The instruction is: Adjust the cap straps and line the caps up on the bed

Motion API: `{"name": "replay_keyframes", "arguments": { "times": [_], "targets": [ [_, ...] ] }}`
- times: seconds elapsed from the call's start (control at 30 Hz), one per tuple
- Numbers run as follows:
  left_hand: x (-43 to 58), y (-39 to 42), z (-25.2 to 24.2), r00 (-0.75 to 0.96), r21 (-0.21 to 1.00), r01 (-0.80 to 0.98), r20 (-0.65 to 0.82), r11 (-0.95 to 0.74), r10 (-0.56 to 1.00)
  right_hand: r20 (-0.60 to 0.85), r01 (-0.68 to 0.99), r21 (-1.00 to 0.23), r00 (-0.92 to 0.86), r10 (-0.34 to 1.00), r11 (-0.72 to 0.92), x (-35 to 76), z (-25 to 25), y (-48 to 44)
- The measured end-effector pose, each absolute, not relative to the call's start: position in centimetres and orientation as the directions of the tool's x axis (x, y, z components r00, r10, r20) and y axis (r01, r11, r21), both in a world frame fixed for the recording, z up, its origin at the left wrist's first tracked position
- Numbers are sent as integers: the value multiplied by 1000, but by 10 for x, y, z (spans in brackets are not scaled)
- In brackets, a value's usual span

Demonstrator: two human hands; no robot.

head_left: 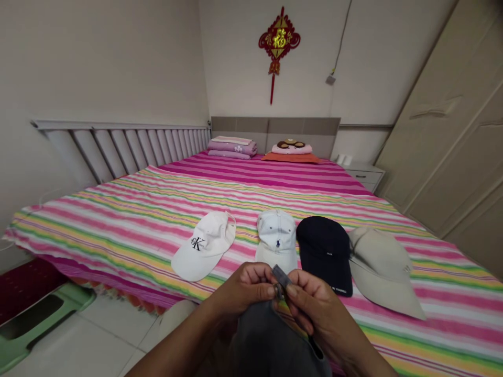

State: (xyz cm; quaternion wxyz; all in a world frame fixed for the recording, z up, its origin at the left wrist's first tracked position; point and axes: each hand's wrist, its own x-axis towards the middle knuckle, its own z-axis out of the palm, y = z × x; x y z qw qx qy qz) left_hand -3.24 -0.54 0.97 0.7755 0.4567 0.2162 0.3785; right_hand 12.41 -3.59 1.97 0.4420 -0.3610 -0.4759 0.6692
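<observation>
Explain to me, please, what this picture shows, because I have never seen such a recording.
There is no machine here, only a person's two bare hands. This single picture comes from a camera on the person's head, looking forward and down. The left hand and right hand hold a dark gray baseball cap, their fingers at its strap. On the striped bedsheet lie, left to right, a white baseball cap with black letters, a pale baseball cap with a dark emblem, a navy baseball cap and a beige baseball cap.
</observation>
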Motion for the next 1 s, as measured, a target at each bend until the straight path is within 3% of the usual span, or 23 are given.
{"name": "replay_keyframes", "arguments": {
  "times": [0.17,0.3,0.47,0.57,0.63,0.73,0.83,0.9,1.0],
  "targets": [
    [-32,-2,6,613,875,-396,25,280,789,-88,-288,-933,-397,914,-215,121,17,-33],
    [-30,-3,3,525,902,-400,79,164,848,-102,-389,-882,-389,915,-264,118,17,-32],
    [-32,-9,0,353,958,-152,282,-242,892,-101,-441,-866,-311,945,-237,112,15,-30],
    [-33,-11,-1,203,866,58,476,-496,855,-102,-435,-874,-274,956,-218,107,14,-30],
    [-34,-12,-1,187,816,107,544,-567,818,-108,-429,-879,-253,962,-211,105,14,-30],
    [-36,-12,0,167,864,18,494,-503,854,-109,-444,-871,-243,964,-211,104,13,-30],
    [-35,-11,-1,168,938,-256,281,-233,945,-103,-491,-843,-253,962,-220,104,10,-30],
    [-33,-9,-4,199,906,-419,155,-60,968,-98,-518,-823,-276,956,-234,104,8,-31],
    [-29,-8,-7,230,845,-534,99,40,968,-108,-550,-789,-315,943,-274,104,3,-31]
  ]
}}
